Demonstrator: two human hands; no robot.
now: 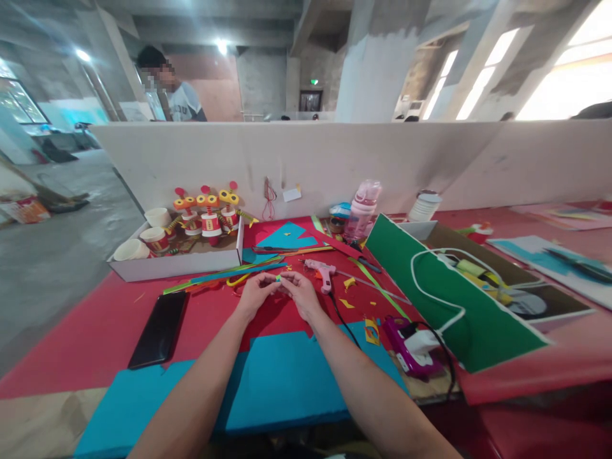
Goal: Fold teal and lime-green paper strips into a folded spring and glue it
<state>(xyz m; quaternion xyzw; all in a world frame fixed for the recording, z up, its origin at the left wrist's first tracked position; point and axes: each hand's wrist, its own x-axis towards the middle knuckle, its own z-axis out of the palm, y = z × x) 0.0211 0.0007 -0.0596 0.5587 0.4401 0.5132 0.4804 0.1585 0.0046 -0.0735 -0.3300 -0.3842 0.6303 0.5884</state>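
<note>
My left hand [257,294] and my right hand [300,293] meet above the red table surface, fingertips pinched together. Between them is a small green and light-blue piece [278,278], which looks like folded paper but is mostly covered by my fingers. Just right of my right hand lies a pink hot glue gun [321,271] with a black cord. Colored paper strips [224,275] lie beyond my left hand. Under my forearms is blue sheet material [287,366].
A white box [176,271] at the left holds paper-cup figures [210,220] and cups. A black phone [159,329] lies left of my arm. To the right are a purple power strip [414,350], a green-sided box [444,299] and a pink bottle [363,213]. A white partition [315,156] stands behind.
</note>
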